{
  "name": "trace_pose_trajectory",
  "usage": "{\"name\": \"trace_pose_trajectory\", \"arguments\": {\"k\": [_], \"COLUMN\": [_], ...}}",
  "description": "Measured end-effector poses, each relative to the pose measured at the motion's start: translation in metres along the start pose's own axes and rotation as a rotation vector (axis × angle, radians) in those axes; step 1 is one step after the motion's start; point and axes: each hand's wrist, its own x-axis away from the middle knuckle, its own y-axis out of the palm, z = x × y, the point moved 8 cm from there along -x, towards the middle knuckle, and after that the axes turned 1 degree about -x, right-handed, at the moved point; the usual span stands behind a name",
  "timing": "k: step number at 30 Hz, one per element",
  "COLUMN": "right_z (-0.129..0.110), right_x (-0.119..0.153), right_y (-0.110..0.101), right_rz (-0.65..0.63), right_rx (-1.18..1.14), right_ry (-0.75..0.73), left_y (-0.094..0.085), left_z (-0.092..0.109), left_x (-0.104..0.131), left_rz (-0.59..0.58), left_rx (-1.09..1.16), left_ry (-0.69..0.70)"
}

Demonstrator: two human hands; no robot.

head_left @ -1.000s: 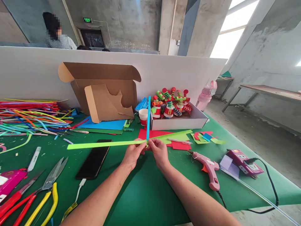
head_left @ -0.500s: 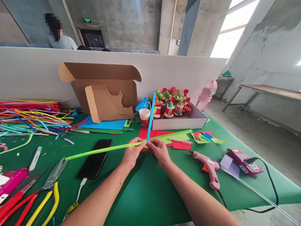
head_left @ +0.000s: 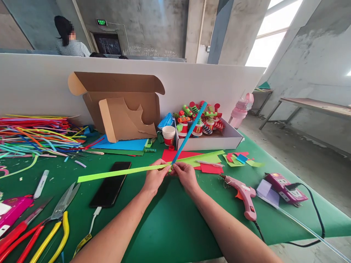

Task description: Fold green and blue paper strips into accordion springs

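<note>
Between my two hands, over the middle of the green table, a blue paper strip (head_left: 189,133) and a lime-green paper strip (head_left: 120,173) meet at my fingertips. My left hand (head_left: 155,177) is closed in a pinch on the green strip, whose long end reaches left across the black phone. My right hand (head_left: 186,176) pinches at the joint, where the blue strip rises up and to the right. The fingers hide how the strips are joined. Behind the hands lie red paper (head_left: 211,168) and a light-green paper piece (head_left: 203,157).
Scissors (head_left: 61,208), a phone (head_left: 111,190) and a cutter (head_left: 41,184) lie to the left. On the right rest a pink glue gun (head_left: 244,195) and a purple power strip (head_left: 287,190). Farther back stand paper cups (head_left: 168,135), a white box (head_left: 208,144) of paper figures and an open cardboard box (head_left: 120,84).
The blue strip has swung from nearly upright to leaning right. The green strip's free end has risen slightly and turned its flat face more toward me. Both hands stay in place.
</note>
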Motion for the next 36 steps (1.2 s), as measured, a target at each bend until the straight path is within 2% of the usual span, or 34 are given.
{"name": "trace_pose_trajectory", "arguments": {"k": [4, 11, 17, 22, 29, 34, 36], "right_z": [-0.001, -0.005, -0.008, -0.005, -0.008, -0.023, -0.026], "right_x": [0.001, 0.002, 0.005, 0.001, -0.001, -0.002, -0.001], "right_y": [0.0, 0.005, 0.005, 0.002, 0.005, 0.004, 0.003], "right_rz": [-0.018, -0.124, -0.094, -0.077, -0.153, -0.156, -0.159], "right_rx": [-0.016, 0.001, 0.078, 0.106, 0.112, 0.137, 0.124], "right_ry": [0.02, 0.042, 0.014, 0.02, -0.024, -0.146, -0.152], "left_y": [-0.001, -0.001, -0.005, -0.002, 0.004, 0.007, 0.008], "left_z": [0.001, -0.004, -0.005, -0.004, -0.012, -0.016, -0.018], "left_x": [0.0, -0.001, -0.002, -0.001, 0.001, 0.004, 0.004], "left_rz": [-0.012, -0.01, 0.039, 0.02, -0.033, -0.052, -0.053], "left_rx": [-0.036, 0.045, 0.017, -0.033, 0.214, 0.277, 0.3], "left_ry": [0.029, -0.027, -0.005, 0.015, -0.152, -0.244, -0.274]}}
